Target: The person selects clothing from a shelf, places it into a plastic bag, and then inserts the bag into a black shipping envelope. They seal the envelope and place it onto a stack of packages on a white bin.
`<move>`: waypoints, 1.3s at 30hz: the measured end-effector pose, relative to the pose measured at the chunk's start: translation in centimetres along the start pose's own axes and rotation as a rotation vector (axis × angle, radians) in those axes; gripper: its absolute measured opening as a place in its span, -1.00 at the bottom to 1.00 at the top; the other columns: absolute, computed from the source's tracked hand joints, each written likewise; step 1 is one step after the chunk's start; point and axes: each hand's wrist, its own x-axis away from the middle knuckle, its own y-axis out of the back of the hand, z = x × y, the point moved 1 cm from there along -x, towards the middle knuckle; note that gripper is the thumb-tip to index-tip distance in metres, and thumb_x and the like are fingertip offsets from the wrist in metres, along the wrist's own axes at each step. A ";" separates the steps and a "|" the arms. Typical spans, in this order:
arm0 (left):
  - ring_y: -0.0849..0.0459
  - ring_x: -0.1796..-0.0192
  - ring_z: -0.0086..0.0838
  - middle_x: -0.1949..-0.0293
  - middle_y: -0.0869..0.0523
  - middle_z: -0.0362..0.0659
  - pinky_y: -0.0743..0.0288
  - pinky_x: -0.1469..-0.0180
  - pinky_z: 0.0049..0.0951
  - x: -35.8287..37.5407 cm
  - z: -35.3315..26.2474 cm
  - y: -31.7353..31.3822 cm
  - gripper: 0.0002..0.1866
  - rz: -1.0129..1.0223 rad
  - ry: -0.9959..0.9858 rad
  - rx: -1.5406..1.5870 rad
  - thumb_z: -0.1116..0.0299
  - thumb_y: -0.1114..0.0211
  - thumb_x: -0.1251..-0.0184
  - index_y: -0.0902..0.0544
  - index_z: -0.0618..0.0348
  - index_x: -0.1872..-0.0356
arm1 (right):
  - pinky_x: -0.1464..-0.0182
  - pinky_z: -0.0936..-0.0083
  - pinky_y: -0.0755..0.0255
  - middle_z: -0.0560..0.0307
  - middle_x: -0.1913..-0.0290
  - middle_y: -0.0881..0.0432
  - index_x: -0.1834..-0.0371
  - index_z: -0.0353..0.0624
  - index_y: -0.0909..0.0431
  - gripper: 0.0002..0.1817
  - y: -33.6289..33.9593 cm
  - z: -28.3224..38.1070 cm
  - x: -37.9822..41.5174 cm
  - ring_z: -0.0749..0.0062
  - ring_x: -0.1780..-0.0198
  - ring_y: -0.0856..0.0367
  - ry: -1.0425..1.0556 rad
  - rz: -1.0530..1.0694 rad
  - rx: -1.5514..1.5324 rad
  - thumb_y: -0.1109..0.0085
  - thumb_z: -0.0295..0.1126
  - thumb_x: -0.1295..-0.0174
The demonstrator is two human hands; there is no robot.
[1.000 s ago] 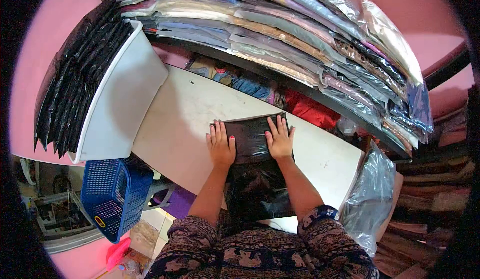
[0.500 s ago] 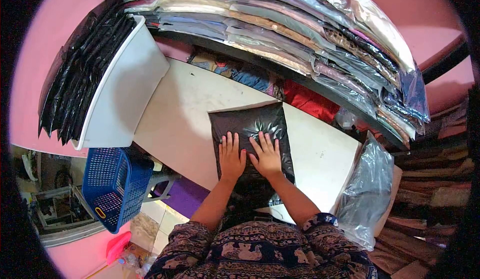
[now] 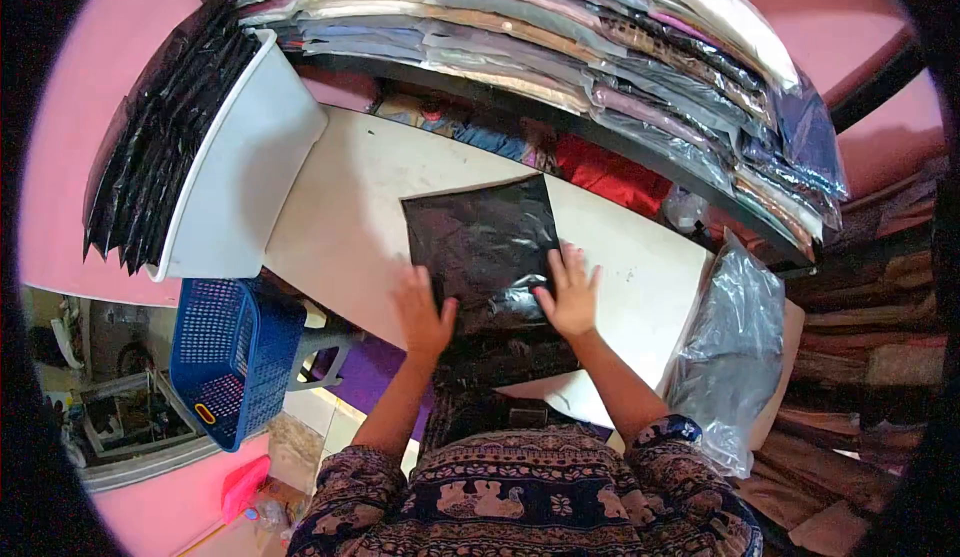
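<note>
A black plastic bag (image 3: 482, 247) lies flat on the white table (image 3: 350, 217), its near end hanging over the table's front edge. My left hand (image 3: 421, 313) rests flat at the bag's near left edge, fingers spread. At the right edge of the bag, my right hand (image 3: 573, 294) lies flat with its fingers apart, partly on the table. Neither hand grips anything.
A white bin (image 3: 238, 172) full of upright black bags (image 3: 160, 137) stands at the left. Folded garments in clear sleeves (image 3: 560, 37) are stacked on a shelf behind. A blue basket (image 3: 232, 357) sits below left; a clear plastic bag (image 3: 735, 357) hangs at the right.
The bag went from folded to spread out flat. My hands slid from its middle outward, the left to the left edge and the right to the right edge.
</note>
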 end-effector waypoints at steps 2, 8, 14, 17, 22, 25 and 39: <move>0.01 -0.47 0.01 -0.43 -0.09 0.09 0.18 -0.41 0.08 0.9 -3.2 1.0 -0.20 0.147 -0.274 0.102 -0.02 -0.15 -0.23 -0.13 0.19 -0.41 | -0.39 -0.20 0.25 -0.05 -0.48 -0.01 -0.42 0.06 -0.14 -0.26 -0.7 2.0 0.8 -0.02 -0.49 0.07 0.233 0.091 -0.084 -0.14 -0.05 -0.17; -0.02 -0.47 -0.05 -0.44 -0.10 0.03 0.15 -0.42 0.03 3.4 -2.0 -0.2 -0.24 0.223 -0.287 0.002 -0.04 -0.12 -0.26 -0.15 0.09 -0.41 | -0.40 -0.17 0.18 -0.03 -0.47 -0.03 -0.40 0.22 -0.17 -0.27 -1.1 -0.6 3.8 0.08 -0.48 0.03 0.251 0.198 0.084 -0.15 0.05 -0.14; 0.02 -0.48 -0.02 -0.44 -0.05 0.10 0.17 -0.44 -0.01 5.6 0.9 1.4 -0.21 0.274 -0.303 -0.049 -0.03 -0.13 -0.24 -0.12 0.16 -0.41 | -0.42 -0.08 0.16 0.03 -0.48 -0.02 -0.43 0.14 -0.12 -0.26 1.2 -5.5 6.4 0.11 -0.49 0.05 0.289 0.208 0.098 -0.13 0.00 -0.17; 0.01 -0.48 -0.07 -0.44 -0.08 0.04 0.11 -0.43 -0.02 7.6 4.0 2.8 -0.22 0.299 -0.318 -0.016 -0.02 -0.17 -0.23 -0.16 0.11 -0.40 | -0.43 0.00 0.14 0.06 -0.48 -0.02 -0.43 0.07 -0.10 -0.27 2.7 -8.1 8.1 0.15 -0.50 0.06 0.257 0.287 0.134 -0.10 -0.03 -0.20; -0.05 -0.46 -0.06 -0.44 -0.08 0.05 0.06 -0.41 -0.03 10.3 6.3 6.7 -0.29 0.321 -0.274 0.030 0.15 -0.23 -0.16 -0.24 0.12 -0.35 | -0.35 0.06 -0.11 0.03 -0.32 -0.31 -0.27 0.01 -0.32 -0.47 4.7 -10.0 9.4 0.15 -0.34 -0.28 0.421 0.200 0.120 -0.07 -0.25 -0.19; -0.15 -0.42 -0.06 -0.40 -0.17 0.03 -0.06 -0.38 -0.05 11.2 6.5 7.1 -0.39 0.320 -0.357 0.066 0.27 -0.29 -0.03 -0.39 0.14 -0.18 | -0.31 0.12 -0.18 0.07 -0.26 -0.38 -0.13 0.03 -0.45 -0.59 4.9 -8.7 9.2 0.21 -0.30 -0.33 0.646 0.189 0.241 -0.02 -0.33 -0.17; -0.55 0.22 -0.27 0.30 -0.56 -0.05 -0.41 0.12 -0.29 8.9 4.3 5.6 -0.68 0.347 -0.137 0.562 0.63 -0.09 0.05 -0.43 0.17 0.18 | -0.35 0.11 -0.14 0.01 -0.19 -0.44 -0.21 0.05 -0.41 -0.47 3.4 -7.1 7.3 0.10 -0.32 -0.29 0.741 0.480 0.114 -0.02 -0.43 -0.08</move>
